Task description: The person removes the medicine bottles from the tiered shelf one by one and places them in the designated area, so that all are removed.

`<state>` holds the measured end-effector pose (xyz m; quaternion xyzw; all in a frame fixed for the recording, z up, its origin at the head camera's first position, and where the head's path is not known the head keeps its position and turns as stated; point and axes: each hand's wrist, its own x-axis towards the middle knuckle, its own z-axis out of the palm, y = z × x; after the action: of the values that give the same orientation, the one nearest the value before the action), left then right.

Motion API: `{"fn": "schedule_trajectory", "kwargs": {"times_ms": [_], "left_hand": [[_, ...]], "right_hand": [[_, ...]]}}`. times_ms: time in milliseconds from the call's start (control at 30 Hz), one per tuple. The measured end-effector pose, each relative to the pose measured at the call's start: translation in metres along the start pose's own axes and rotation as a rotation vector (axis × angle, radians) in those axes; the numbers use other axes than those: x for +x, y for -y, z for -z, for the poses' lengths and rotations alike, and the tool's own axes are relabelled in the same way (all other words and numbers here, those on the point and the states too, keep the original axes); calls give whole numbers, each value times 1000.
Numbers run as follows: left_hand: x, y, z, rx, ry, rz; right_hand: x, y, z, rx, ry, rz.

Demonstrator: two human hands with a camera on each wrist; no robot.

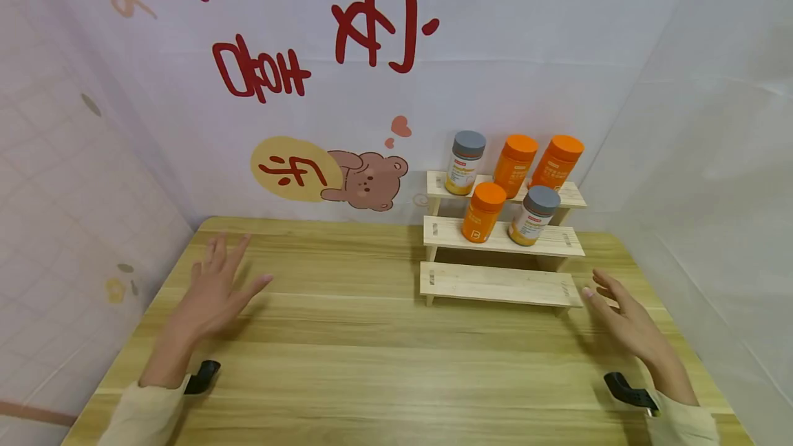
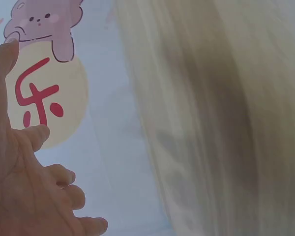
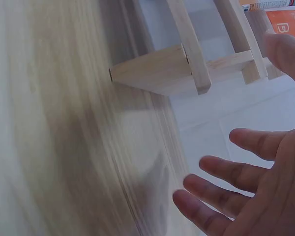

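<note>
Over the left part of the wooden table, my left hand [image 1: 213, 291] has its fingers spread and holds nothing. My right hand [image 1: 626, 319] is beside the right end of a three-step wooden rack [image 1: 502, 283], fingers extended and apart from it. On the top step stand a grey-capped white bottle [image 1: 463, 164] and two orange bottles [image 1: 515, 167] [image 1: 555, 164]. Another orange bottle [image 1: 484, 213] and a grey-capped white bottle [image 1: 533, 217] stand on the middle step. The lowest step is bare. In the right wrist view the rack's end [image 3: 152, 69] shows beyond the right hand [image 3: 255, 182].
The table [image 1: 347, 363] meets a printed backdrop [image 1: 526, 40] with red characters and a cartoon bear [image 1: 372, 181]. Pale side sheets [image 1: 68, 177] [image 1: 712, 191] flank it left and right. A black strap device [image 1: 202, 377] sits on the left wrist, another [image 1: 628, 391] on the right.
</note>
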<state>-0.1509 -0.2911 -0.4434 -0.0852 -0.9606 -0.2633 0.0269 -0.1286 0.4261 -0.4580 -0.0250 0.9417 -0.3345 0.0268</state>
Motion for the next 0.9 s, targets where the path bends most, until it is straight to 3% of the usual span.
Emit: {"fn": "schedule_trajectory", "kwargs": {"times_ms": [367,667,900], "left_hand": [[13,-17,-6,-95,-24,-3],[32,-41,-17,-140,-36,-41],[42,-57,-23,-163,-30,-56]], "right_hand": [[9,3,-5,69,50,-21],[20,-1,-10,213,91,-111],[26,-5,-13,297,105,-130]]}}
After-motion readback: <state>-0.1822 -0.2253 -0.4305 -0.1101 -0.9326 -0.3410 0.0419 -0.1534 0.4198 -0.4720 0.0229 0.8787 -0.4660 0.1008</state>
